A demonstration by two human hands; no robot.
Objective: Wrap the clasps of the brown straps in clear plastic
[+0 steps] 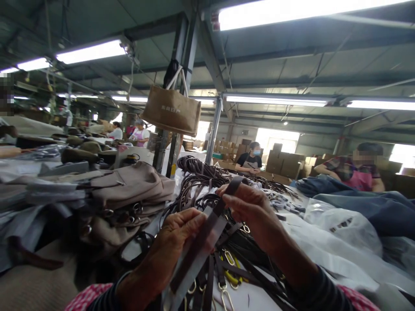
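A dark brown strap (197, 248) slants up across the middle, with a strip of translucent wrapping (216, 231) around or beneath it. My left hand (180, 235) pinches the edge of the wrapping and strap between thumb and fingers. Higher up, the strap's curled end is gripped by my right hand (251, 205), thumb pressed against it. Beneath both hands lies a heap of dark straps (207, 181) with metal clasps (229, 258), some hanging toward the near edge.
Taupe bags (126, 185) are piled on the left. Clear plastic (343, 229) and dark blue fabric (366, 209) cover the right side. A brown tote (171, 110) hangs from a post. Several people sit or stand farther back, near cardboard boxes (285, 162).
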